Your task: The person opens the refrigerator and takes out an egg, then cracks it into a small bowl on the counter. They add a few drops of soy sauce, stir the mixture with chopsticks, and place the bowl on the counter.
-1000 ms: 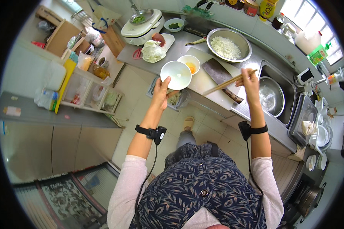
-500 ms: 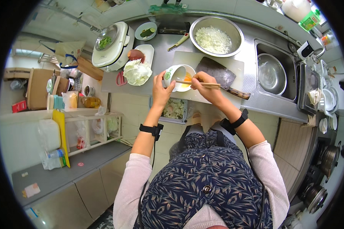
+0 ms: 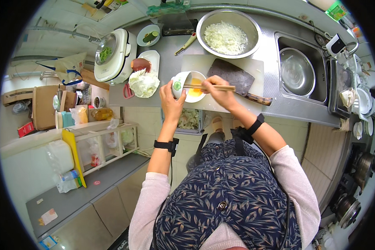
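A small white bowl [image 3: 186, 86] with a green mark on its side is tilting above the cutting board's near edge, holding yellow egg, while wooden chopsticks [image 3: 208, 87] are lying level across its rim.

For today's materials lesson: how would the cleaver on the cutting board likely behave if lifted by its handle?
The cleaver looks blade-heavy: its broad dark blade dwarfs the short wooden handle, so it would probably tip forward. Likely stiff, not floppy. Lying flat on the cutting board, it seems unlikely to roll.

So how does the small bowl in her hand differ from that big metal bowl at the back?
The small bowl is white, held tilted in the left hand and holds yellow egg. The big metal bowl is far wider, rests flat on the counter and holds chopped white vegetable. Both are round.
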A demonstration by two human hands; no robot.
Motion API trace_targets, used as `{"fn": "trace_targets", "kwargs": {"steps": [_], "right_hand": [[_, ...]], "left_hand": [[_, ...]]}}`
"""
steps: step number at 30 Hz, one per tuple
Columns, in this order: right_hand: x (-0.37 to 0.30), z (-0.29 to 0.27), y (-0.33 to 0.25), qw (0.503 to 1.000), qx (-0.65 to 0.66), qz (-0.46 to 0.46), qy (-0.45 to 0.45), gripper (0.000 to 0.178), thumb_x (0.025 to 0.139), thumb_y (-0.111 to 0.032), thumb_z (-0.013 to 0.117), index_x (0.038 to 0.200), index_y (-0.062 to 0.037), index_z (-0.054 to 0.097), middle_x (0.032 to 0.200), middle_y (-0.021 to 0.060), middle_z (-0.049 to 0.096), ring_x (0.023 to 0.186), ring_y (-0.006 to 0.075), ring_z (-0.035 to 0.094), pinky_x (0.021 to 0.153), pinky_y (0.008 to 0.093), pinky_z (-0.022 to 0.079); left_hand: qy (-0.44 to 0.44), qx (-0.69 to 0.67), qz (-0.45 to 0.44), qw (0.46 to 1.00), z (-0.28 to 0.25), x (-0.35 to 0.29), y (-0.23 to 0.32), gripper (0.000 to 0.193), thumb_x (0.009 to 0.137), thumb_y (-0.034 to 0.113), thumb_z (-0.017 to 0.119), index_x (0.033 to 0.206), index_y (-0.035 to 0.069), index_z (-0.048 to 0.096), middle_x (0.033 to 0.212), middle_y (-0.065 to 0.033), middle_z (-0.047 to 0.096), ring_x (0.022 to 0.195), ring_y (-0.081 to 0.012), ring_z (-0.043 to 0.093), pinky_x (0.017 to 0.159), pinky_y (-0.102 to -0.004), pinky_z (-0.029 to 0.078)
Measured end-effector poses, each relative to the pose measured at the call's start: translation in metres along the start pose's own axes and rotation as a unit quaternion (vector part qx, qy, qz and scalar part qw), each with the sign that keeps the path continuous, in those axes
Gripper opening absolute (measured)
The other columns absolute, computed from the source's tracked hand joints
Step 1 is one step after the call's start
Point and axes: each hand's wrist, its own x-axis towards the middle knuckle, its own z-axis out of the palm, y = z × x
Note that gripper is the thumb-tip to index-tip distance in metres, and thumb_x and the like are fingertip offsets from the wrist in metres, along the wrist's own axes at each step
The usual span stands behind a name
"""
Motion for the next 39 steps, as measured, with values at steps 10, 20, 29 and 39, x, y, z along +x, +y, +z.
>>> {"fn": "trace_targets", "kwargs": {"steps": [10, 20, 29, 39], "right_hand": [[-0.004, -0.021, 0.013, 0.998, -0.041, 0.046, -0.009, 0.019, 0.099, -0.011, 0.061, 0.092, 0.0069, 0.063, 0.09, 0.0098, 0.064, 0.08, 0.0171, 0.073, 0.07, 0.027, 0.061], [-0.007, -0.022, 0.021, 0.998, 0.027, 0.054, -0.02, 0.02, 0.097, -0.017, 0.064, 0.094, 0.0031, 0.068, 0.09, 0.0094, 0.063, 0.075, 0.0152, 0.069, 0.068, 0.0271, 0.056], [-0.014, -0.026, 0.013, 0.992, -0.096, 0.087, 0.018, 0.019, 0.1, -0.015, 0.061, 0.093, 0.0025, 0.06, 0.089, 0.0067, 0.063, 0.08, 0.0133, 0.07, 0.069, 0.0247, 0.055], [-0.022, -0.022, 0.014, 0.997, 0.024, 0.067, -0.006, 0.022, 0.101, -0.017, 0.06, 0.095, 0.0034, 0.058, 0.086, 0.0086, 0.067, 0.078, 0.0138, 0.07, 0.07, 0.0264, 0.06]], "left_hand": [[0.002, 0.029, -0.012, 1.0, 0.006, -0.002, 0.008, 0.06, 0.081, 0.024, 0.077, 0.131, 0.003, 0.053, 0.119, -0.0159, 0.052, 0.113, -0.0353, 0.05, 0.097, -0.045, 0.044], [0.017, 0.064, -0.011, 0.998, 0.004, -0.004, 0.016, 0.059, 0.081, 0.026, 0.077, 0.13, 0.003, 0.054, 0.118, -0.0154, 0.052, 0.112, -0.0345, 0.051, 0.095, -0.0437, 0.046], [0.026, 0.056, -0.023, 0.998, 0.004, -0.006, 0.017, 0.06, 0.081, 0.026, 0.077, 0.131, 0.003, 0.054, 0.12, -0.0155, 0.052, 0.113, -0.0339, 0.052, 0.094, -0.0427, 0.047], [0.042, 0.043, -0.024, 0.998, 0.003, -0.004, 0.015, 0.06, 0.082, 0.029, 0.076, 0.132, 0.003, 0.054, 0.119, -0.0146, 0.051, 0.112, -0.0332, 0.053, 0.095, -0.0432, 0.046]]}}
